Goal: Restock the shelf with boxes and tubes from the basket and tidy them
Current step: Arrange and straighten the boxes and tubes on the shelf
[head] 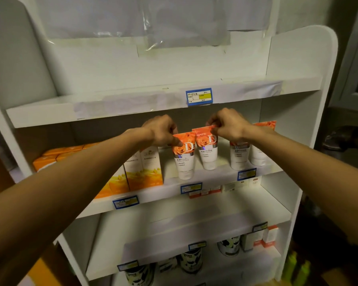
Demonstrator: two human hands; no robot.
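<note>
On the second shelf [174,189] stand several orange-and-white tubes, caps down. My left hand [162,130] pinches the orange top of the leftmost tube [184,155]. My right hand [228,124] pinches the top edge of the tube beside it [208,150]. Two more tubes [239,156] stand to the right, partly behind my right forearm. Tall white-and-orange boxes [145,168] stand left of the tubes, with flat orange boxes [50,158] further left. The basket is out of view.
The top shelf [132,102] holds nothing and carries a blue price label [198,96]. Small boxes [215,189] sit at the back of the third shelf. Cans [191,262] and small boxes [260,238] fill the lower shelf. Green bottles [296,267] stand at the lower right.
</note>
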